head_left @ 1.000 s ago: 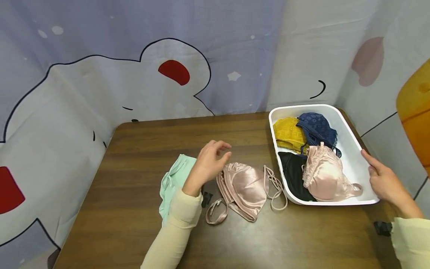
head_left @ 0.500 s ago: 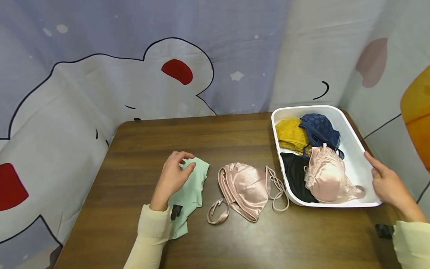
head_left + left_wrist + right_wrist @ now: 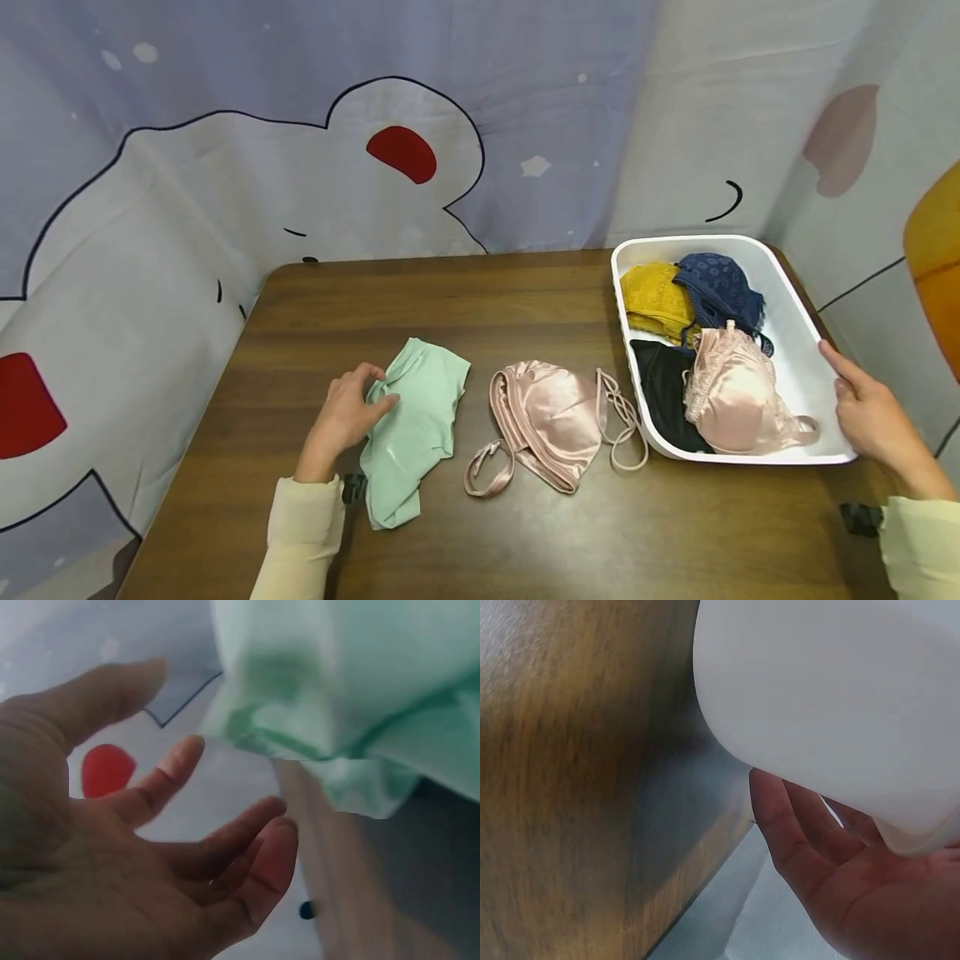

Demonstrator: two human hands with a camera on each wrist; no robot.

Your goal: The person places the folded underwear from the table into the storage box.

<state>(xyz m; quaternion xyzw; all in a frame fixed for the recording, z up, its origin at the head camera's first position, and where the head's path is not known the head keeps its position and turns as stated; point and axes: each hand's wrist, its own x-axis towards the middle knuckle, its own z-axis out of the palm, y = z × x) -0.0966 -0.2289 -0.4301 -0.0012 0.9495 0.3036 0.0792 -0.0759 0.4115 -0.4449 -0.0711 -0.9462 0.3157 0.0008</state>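
Observation:
A mint-green garment [image 3: 420,417] of thin smooth fabric lies folded on the table [image 3: 555,550]. My left hand [image 3: 347,417] is at its left edge, thumb and fingers spread. In the left wrist view the garment [image 3: 360,682] shows beyond the fingertips, with nothing gripped. To its right lies a pink satin bra [image 3: 555,417] with its straps loose on both sides. My right hand [image 3: 873,417] holds the right rim of a white plastic tray [image 3: 806,367]. From the right wrist view, the fingers [image 3: 772,814] press the tray's outer wall and the rim sits in the grip.
In the tray lie a mustard-yellow lace garment [image 3: 656,300], a navy lace bra [image 3: 720,287], a black garment [image 3: 667,400] and a pale pink lace-edged bra [image 3: 738,400]. A printed curtain [image 3: 555,108] hangs behind the table's back edge.
My left hand has moved left from above the gap between the green garment and the pink bra to the garment's left edge, uncovering it. My right hand stays on the tray.

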